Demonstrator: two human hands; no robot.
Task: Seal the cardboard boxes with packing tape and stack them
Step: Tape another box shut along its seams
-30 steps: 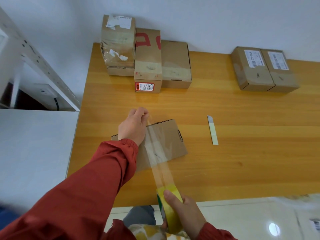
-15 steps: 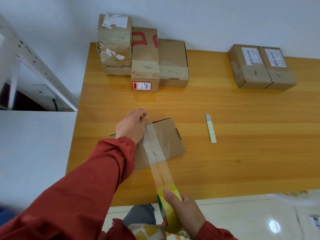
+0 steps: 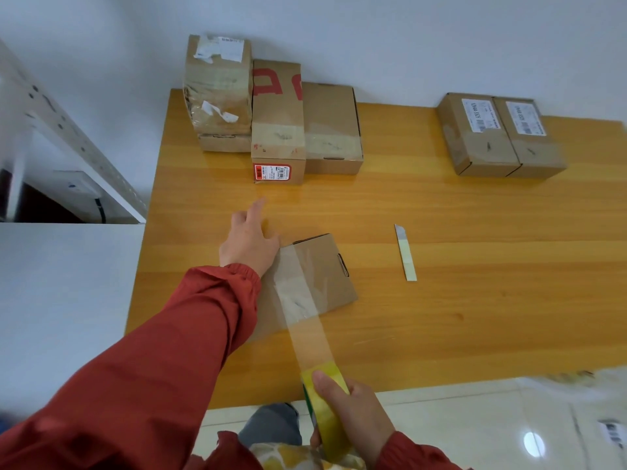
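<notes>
Head view: nearest, the right grip curls round the yellow tape roll, its strip stretched taut to the flat box mid-desk. The left grip, pinching the tape end a moment ago, now lies open-fingered at the box's far edge, so that end looks stuck. Far labels are unreadable.

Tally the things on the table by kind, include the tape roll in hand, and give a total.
Boxes: 7
Tape roll: 1
Cutter: 1
Total: 9
</notes>
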